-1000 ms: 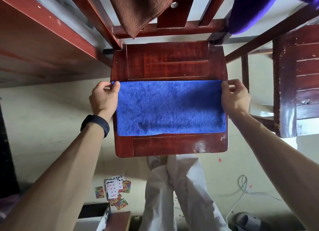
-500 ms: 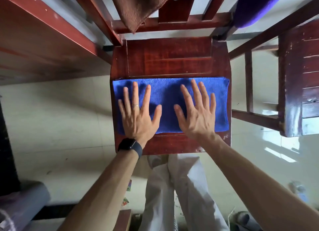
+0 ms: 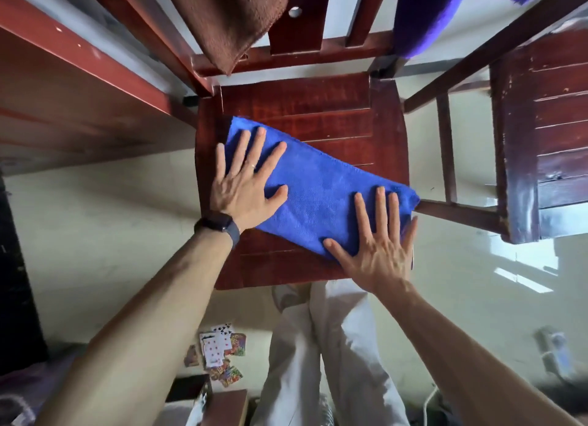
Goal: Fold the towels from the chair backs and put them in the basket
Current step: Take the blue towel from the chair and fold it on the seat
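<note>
Pale floor [image 3: 95, 235] fills the lower frame, and a red-brown wooden chair [image 3: 302, 107] sits dead centre, its back cut off at 12 o'clock. A second chair [image 3: 547, 133] at 3 o'clock runs off the edge. A brown towel [image 3: 229, 21] hangs at 11 and a purple towel [image 3: 426, 15] at 1, both cropped, so their full shape can't be made out. The folded blue towel [image 3: 321, 196] lies on the seat, slanting from 10 o'clock to 4, its corner poking just past the seat edge. The left hand [image 3: 245, 187] lies flat on the towel's 9 o'clock end, fingers [image 3: 254, 152] straight and spread. The right hand [image 3: 378, 250] lies flat at 5 o'clock, fingers straight and apart, its palm hiding the towel's near corner. Playing cards [image 3: 222, 352] lie scattered on the floor at 7, and there's a dark watch [image 3: 222, 227] on the left wrist.
</note>
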The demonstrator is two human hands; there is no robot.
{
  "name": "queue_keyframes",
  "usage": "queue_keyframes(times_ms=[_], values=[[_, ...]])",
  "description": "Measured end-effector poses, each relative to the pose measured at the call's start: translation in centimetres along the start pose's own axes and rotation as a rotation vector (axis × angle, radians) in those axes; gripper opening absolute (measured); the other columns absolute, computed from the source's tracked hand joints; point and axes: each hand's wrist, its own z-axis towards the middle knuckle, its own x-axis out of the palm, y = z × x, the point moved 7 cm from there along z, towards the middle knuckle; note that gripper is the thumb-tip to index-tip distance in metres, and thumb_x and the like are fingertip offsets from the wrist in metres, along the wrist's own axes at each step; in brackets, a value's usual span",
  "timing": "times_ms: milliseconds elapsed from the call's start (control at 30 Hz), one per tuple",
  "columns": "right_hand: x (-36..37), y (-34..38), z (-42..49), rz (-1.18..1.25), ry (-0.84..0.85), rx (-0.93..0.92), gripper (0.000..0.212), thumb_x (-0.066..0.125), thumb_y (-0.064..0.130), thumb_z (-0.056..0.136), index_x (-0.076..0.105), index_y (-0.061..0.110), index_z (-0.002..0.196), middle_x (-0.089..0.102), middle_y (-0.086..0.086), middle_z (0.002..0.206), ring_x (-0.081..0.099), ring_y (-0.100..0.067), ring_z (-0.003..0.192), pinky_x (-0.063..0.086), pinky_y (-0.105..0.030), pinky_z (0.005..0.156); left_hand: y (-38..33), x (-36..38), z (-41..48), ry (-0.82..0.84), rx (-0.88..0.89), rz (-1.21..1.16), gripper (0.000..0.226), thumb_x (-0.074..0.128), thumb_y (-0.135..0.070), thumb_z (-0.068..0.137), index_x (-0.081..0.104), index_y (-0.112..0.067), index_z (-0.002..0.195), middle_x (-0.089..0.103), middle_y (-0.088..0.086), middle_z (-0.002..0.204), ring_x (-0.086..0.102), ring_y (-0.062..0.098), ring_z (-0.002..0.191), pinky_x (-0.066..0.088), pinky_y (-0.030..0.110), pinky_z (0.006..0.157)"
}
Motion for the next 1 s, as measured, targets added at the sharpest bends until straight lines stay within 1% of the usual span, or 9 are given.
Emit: queue_keyframes(times_ms=[133, 233, 367, 433, 567, 733, 833, 933, 1000], values=[[0.8, 0.1, -5.4, 0.034, 0.047, 0.129, 0.101, 0.042, 0.085, 0.083, 0.020, 0.024, 0.160, 0.010, -0.012, 0.168, 0.008, -0.030, 0.155, 0.011, -0.065, 0.118, -3.9, -2.7, 5.9, 0.077, 0.252, 0.073, 0.075, 0.051, -0.051, 0.079, 0.029, -0.044, 0.151, 0.005, 0.004, 0.167, 0.004, 0.025, 0.153, -0.001, 0.063, 0.117], [-0.1, 1.0, -7.0, 0.102, 0.046, 0.176, 0.093, 0.041, 0.081, 0.086, 0.026, 0.025, 0.159, 0.016, -0.011, 0.167, 0.015, -0.030, 0.154, 0.011, -0.060, 0.120, -7.1, -3.5, 6.6, 0.108, 0.211, 0.069, 0.076, 0.055, -0.038, 0.081, 0.028, -0.043, 0.152, 0.000, 0.003, 0.167, 0.000, 0.025, 0.153, -0.005, 0.061, 0.117], [-2.2, -1.1, -7.5, 0.291, 0.022, 0.338, 0.067, 0.060, 0.053, 0.088, 0.046, 0.023, 0.146, 0.028, -0.010, 0.161, 0.029, -0.034, 0.146, 0.026, -0.053, 0.114, -8.0, -4.9, 0.6, -0.047, -0.169, -0.239, 0.065, 0.056, -0.025, 0.084, 0.043, -0.029, 0.148, 0.025, 0.011, 0.161, 0.027, 0.031, 0.147, 0.020, 0.055, 0.116], [-3.2, -3.1, -7.1, 0.411, 0.034, 0.423, 0.059, 0.066, 0.036, 0.088, 0.049, 0.017, 0.142, 0.034, -0.008, 0.156, 0.036, -0.035, 0.138, 0.034, -0.049, 0.109, -7.9, -4.4, -5.1, -0.135, -0.472, -0.487, 0.053, 0.062, -0.025, 0.082, 0.055, -0.016, 0.134, 0.048, 0.015, 0.141, 0.048, 0.035, 0.127, 0.039, 0.047, 0.102], [-4.2, -5.5, -4.6, 0.508, 0.078, 0.399, 0.054, 0.062, 0.027, 0.092, 0.045, 0.015, 0.143, 0.047, -0.009, 0.142, 0.042, -0.032, 0.126, 0.036, -0.045, 0.106, -10.9, 0.4, -13.7, 0.211, -0.954, -0.950, 0.037, 0.068, -0.030, 0.084, 0.055, -0.009, 0.111, 0.061, 0.011, 0.109, 0.056, 0.031, 0.107, 0.039, 0.027, 0.082], [-3.7, -7.2, -1.3, 0.475, 0.206, 0.393, 0.035, 0.063, 0.033, 0.091, 0.055, 0.011, 0.117, 0.060, -0.012, 0.113, 0.051, -0.036, 0.109, 0.041, -0.044, 0.096, -12.5, 1.8, -13.6, 0.394, -1.013, -0.982, 0.029, 0.066, -0.027, 0.080, 0.067, 0.002, 0.083, 0.068, 0.026, 0.089, 0.061, 0.042, 0.094, 0.047, 0.040, 0.071], [-3.4, -7.5, -0.3, 0.476, 0.335, 0.450, 0.024, 0.065, 0.034, 0.087, 0.056, 0.019, 0.102, 0.062, 0.001, 0.091, 0.056, -0.027, 0.095, 0.043, -0.033, 0.078, -12.6, 1.9, -13.2, 0.534, -0.966, -0.980, 0.032, 0.064, -0.025, 0.079, 0.067, 0.004, 0.092, 0.067, 0.029, 0.097, 0.059, 0.045, 0.095, 0.040, 0.036, 0.067], [-3.3, -7.3, -1.2, 0.654, 0.392, 0.527, 0.008, 0.067, 0.031, 0.087, 0.061, 0.026, 0.086, 0.064, 0.006, 0.080, 0.063, -0.023, 0.084, 0.050, -0.033, 0.073, -12.3, 1.7, -13.9, 0.546, -1.038, -1.302, 0.019, 0.067, -0.020, 0.085, 0.066, -0.002, 0.085, 0.068, 0.025, 0.095, 0.063, 0.038, 0.084, 0.044, 0.038, 0.067], [-3.4, -7.0, -3.0, 0.846, 0.377, 0.591, 0.010, 0.071, 0.029, 0.087, 0.064, 0.026, 0.080, 0.067, 0.004, 0.080, 0.065, -0.021, 0.077, 0.055, -0.035, 0.072, -12.4, 1.3, -15.6, 0.554, -1.144, -1.582, 0.012, 0.064, -0.014, 0.092, 0.062, -0.010, 0.081, 0.061, 0.018, 0.096, 0.057, 0.028, 0.084, 0.046, 0.032, 0.066]])
